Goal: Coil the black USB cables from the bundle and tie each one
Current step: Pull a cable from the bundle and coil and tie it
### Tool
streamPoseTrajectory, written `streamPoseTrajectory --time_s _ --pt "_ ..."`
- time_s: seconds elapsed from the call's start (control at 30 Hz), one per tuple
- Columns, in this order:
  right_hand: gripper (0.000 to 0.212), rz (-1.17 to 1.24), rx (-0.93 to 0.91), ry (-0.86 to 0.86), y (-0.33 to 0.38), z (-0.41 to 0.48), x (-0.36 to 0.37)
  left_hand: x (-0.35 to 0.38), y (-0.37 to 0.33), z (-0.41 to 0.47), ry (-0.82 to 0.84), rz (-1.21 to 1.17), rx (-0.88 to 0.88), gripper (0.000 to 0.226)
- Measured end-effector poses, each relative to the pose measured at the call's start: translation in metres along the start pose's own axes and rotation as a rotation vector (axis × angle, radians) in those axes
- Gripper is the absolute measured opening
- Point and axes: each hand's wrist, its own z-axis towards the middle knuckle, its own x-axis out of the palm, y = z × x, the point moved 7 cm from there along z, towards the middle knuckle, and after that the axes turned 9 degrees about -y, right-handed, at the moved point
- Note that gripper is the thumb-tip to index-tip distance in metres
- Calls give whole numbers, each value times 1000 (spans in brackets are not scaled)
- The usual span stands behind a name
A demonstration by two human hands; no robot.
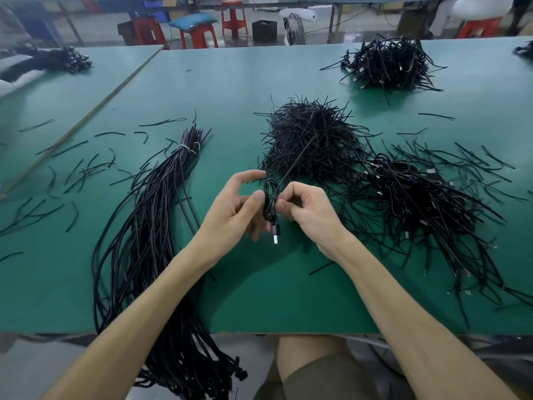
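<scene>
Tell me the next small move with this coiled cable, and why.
Probably wrap the tie round the middle of the coiled cable and twist it closed. The cable is already folded into a small coil held between the left hand and right hand, its USB plug hanging free; the tie sticks up loose, not yet wound.

The work surface is a green table mat [230, 82]. A straight seam [95, 108] runs diagonally on the left, where a second green table [72, 90] butts against it. Beyond the far edge is a grey floor [95, 27] with several red plastic stools. One stool [199, 37] carries a blue cushion [193, 20], another [234, 18] stands just to its right, and a third [478, 27] is far off to the right. A black crate [264, 30] sits on the floor beside a round wire-grille fan [294, 28]. Blue bins [155, 10] are stacked behind the stools, and a metal table leg [332, 21] rises near the fan.
</scene>
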Motion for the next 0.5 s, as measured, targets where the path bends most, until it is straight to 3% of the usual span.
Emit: streamPoseTrajectory --time_s 0.13,0.2,0.4,0.5 --pt "24 7 1 16 3 -2 1 8 -2 -1 168 9 32 51" --pt "25 -4 0 0 3 -2 1 8 -4 -1 187 34 65 45" --pt "29 -10 -4 -18 1 0 -1 -8 2 5 -87 345 138 15" --pt "29 -33 -32 0 2 -1 0 -16 -2 4 -234 483 206 15"
